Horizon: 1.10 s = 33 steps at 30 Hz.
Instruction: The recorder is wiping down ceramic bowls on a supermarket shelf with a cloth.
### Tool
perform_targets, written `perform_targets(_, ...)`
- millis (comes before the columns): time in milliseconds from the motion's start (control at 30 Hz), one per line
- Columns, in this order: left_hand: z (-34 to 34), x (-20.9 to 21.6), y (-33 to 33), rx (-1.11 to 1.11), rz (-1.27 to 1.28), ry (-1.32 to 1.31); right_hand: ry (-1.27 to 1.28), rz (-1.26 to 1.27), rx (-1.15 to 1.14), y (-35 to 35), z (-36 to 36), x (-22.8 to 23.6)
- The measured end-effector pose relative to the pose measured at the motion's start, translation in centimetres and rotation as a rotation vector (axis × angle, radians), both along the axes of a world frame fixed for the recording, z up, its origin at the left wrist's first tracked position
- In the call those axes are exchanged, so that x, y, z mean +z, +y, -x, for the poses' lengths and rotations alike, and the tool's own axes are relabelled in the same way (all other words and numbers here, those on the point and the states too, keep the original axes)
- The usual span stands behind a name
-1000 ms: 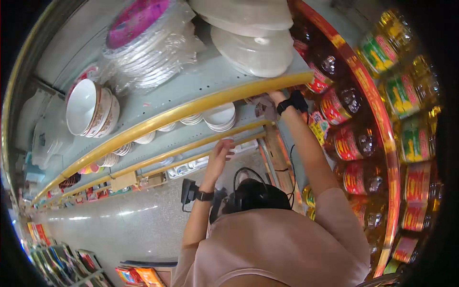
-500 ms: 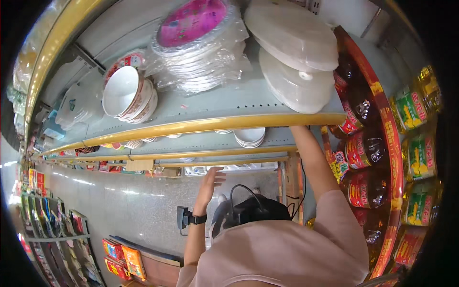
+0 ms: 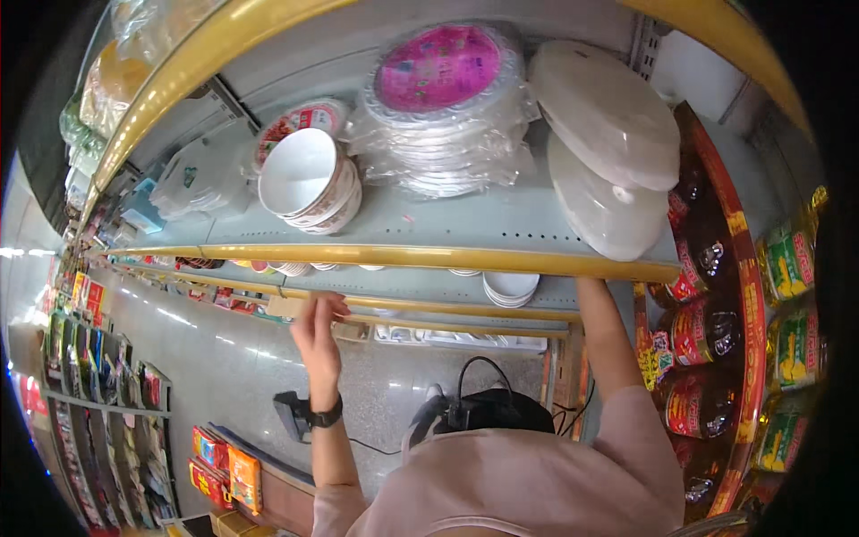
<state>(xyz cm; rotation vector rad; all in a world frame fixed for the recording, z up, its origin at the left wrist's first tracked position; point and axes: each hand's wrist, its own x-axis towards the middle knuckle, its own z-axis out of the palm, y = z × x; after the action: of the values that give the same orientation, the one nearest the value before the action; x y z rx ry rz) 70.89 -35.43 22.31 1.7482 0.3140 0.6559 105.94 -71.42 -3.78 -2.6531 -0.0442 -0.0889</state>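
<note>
My left hand [image 3: 318, 336] is raised in front of the lower shelf edge [image 3: 429, 309]. Its fingers are loosely bent and apart, and nothing shows in them; whether they touch the edge I cannot tell. My right forearm [image 3: 610, 336] reaches in under the yellow edge [image 3: 447, 258] of the upper shelf, which hides the right hand. Left of that forearm, a stack of white bowls [image 3: 511, 288] stands on the shelf below. The upper shelf carries patterned white bowls [image 3: 313, 179], plastic-wrapped plates with a pink label [image 3: 438, 76] and two whitish oval lids [image 3: 608, 112].
Large bottles of dark oil [image 3: 693, 331] stand at the right beside a red-and-gold strip [image 3: 743, 268], with yellow oil bottles [image 3: 792, 259] beyond. Red and orange bags [image 3: 242, 479] lie at lower left, near a rack of goods [image 3: 107, 403]. A black cable [image 3: 577, 412] hangs near my right arm.
My left hand has moved left and up toward the lower shelf edge. The view has shifted, so the shelf goods appear lower and further right. My right arm still reaches under the upper shelf.
</note>
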Motion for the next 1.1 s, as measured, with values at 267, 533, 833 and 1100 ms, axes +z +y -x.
perform_targets(267, -9.5, 5.7, 10.9, 0.236, -0.024, -0.054, -0.045, 0.005, -0.006, 0.1, 0.9, 0.2)
perform_targets(533, -13.4, 7.8, 15.6, 0.032, -0.193, 0.442, -0.216, -0.141, 0.039, -1.1, 7.1, -0.3)
perform_targets(833, -13.0, 11.0, 12.5, 0.325, -0.945, 0.356, -0.056, -0.547, -0.074, -0.1, 18.0, 5.2)
perform_targets(1100, -12.5, 10.8, 16.0, 0.187, -0.195, -0.128, -0.083, -0.576, -0.209, -0.8, 23.9, 5.3)
